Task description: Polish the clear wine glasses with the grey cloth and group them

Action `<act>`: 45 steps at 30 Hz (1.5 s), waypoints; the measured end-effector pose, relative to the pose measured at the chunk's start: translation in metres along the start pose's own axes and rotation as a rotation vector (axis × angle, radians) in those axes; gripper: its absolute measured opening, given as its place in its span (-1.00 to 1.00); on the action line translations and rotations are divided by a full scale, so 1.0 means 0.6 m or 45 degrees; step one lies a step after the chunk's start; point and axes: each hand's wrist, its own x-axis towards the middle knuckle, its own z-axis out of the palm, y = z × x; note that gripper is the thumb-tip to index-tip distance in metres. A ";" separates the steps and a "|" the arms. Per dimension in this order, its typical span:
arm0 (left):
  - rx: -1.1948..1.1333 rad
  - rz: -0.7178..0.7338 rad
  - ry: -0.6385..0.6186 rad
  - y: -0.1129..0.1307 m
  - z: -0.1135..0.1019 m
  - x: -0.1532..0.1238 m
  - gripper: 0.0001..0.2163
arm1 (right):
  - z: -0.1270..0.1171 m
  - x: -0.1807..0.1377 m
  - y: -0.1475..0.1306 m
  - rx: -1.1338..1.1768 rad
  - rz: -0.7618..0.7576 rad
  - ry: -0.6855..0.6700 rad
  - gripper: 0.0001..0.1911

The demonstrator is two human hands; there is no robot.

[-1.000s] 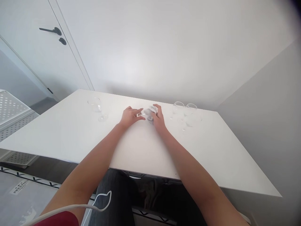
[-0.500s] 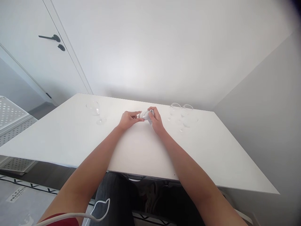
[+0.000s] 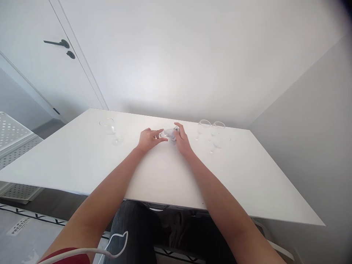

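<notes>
A clear stemmed glass (image 3: 164, 134) lies tilted on its side between my hands, just above the middle of the white table (image 3: 165, 176). My left hand (image 3: 148, 140) is closed around its left end, thumb below and fingers above. At the right end my right hand (image 3: 182, 140) grips a pale grey cloth (image 3: 172, 135), which is bunched against the bowl. How far the cloth reaches into the bowl I cannot tell.
To the left stands a single stemmed glass (image 3: 110, 129). Several more, including a wine glass (image 3: 218, 128), are grouped at the right. A white wall (image 3: 176, 55) rises behind the table. A white cable (image 3: 82, 250) hangs near my left arm.
My right hand's upper fingers have lifted and straightened a little, and the cloth has shifted at the glass. My left hand stays around the glass's left end.
</notes>
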 end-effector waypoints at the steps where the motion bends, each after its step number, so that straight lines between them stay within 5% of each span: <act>1: 0.011 0.040 -0.012 -0.002 0.000 -0.001 -0.47 | -0.002 0.001 -0.001 0.014 0.018 -0.049 -0.59; 4: -0.009 0.091 -0.020 -0.002 0.001 -0.005 -0.46 | -0.008 0.006 0.001 0.187 0.026 -0.134 -0.68; 10: -0.013 0.134 0.061 -0.003 0.009 -0.009 -0.45 | -0.003 -0.003 -0.003 0.167 -0.044 0.032 -0.71; 18: -0.122 -0.112 -0.073 0.013 -0.011 -0.004 -0.46 | -0.005 -0.001 -0.015 0.167 0.060 -0.171 -0.57; 23: -0.233 -0.298 -0.024 0.024 -0.020 0.001 -0.51 | 0.000 0.003 0.006 0.331 -0.029 0.264 -0.46; 28: -0.423 -0.493 0.110 0.023 -0.026 0.005 -0.54 | 0.012 0.009 0.019 0.564 -0.003 0.523 -0.64; 31: -0.697 -0.473 0.037 0.029 -0.026 0.006 -0.46 | 0.018 0.007 0.009 0.685 -0.018 0.345 -0.63; 36: -1.014 -0.312 -0.538 0.043 -0.013 0.003 -0.39 | 0.026 0.001 -0.015 0.730 0.011 0.041 -0.73; 38: -1.059 -0.295 -0.629 0.047 -0.009 0.003 -0.40 | 0.029 0.001 -0.019 0.746 0.022 0.011 -0.73; 41: -1.079 -0.360 -0.396 0.051 -0.009 0.007 -0.41 | 0.033 -0.004 -0.019 0.661 -0.053 0.055 -0.69; 45: -0.997 -0.500 -0.124 0.050 -0.012 0.012 -0.44 | 0.036 -0.017 -0.021 0.128 -0.294 -0.044 -0.65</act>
